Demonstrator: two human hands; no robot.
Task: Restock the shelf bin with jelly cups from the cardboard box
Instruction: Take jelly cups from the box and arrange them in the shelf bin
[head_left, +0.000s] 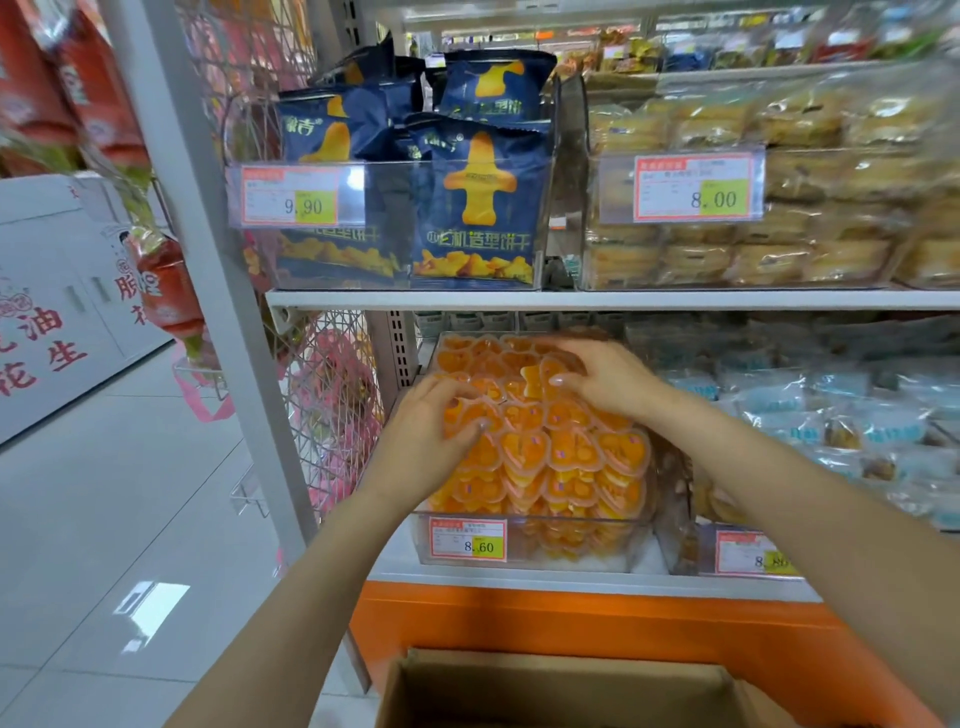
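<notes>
Settling the heap is the step in hand, by the look of it. The left hand (431, 431) sits on the near left slope of the pile, fingers and thumb curled round one or two jelly cups (571, 457). The orange, heart-shaped cups are mounded well above the rim of the clear shelf bin (582, 558) on the lower shelf, which carries a price tag (467, 540) on its front. Below it, at the bottom edge of the view, stands the open cardboard box (545, 686); only its upper part shows, so what remains inside cannot be told. Further right, the right hand (608, 379) lies palm down on the crest of the pile, fingers loosely spread and pressing, gripping nothing. The bin looks nearly full, so the next move probably calls for tucking the left hand's cups into a gap while the right steadies the top, since loose cups could slide off the front.
</notes>
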